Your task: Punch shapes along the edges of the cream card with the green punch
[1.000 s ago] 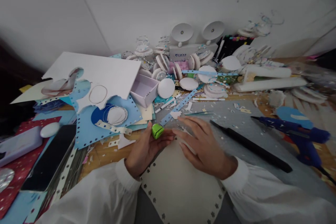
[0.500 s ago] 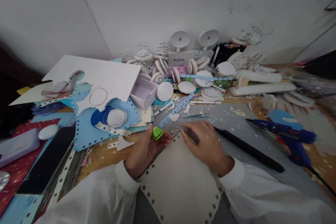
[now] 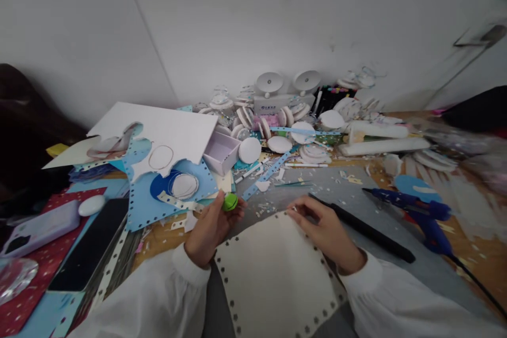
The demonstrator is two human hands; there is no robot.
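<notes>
Nothing I can read on the head feed. One printed spot noted: the white box (image 3: pixel 282 102) at the back of the worktable (image 3: pixel 158 245), below two round white discs (image 3: pixel 269 82). Its front carries a small dark-blue emblem (image 3: pixel 263 108), and just right of it a short row of characters. From my end they come through too small and soft; I can't make out wording or brand.
</notes>
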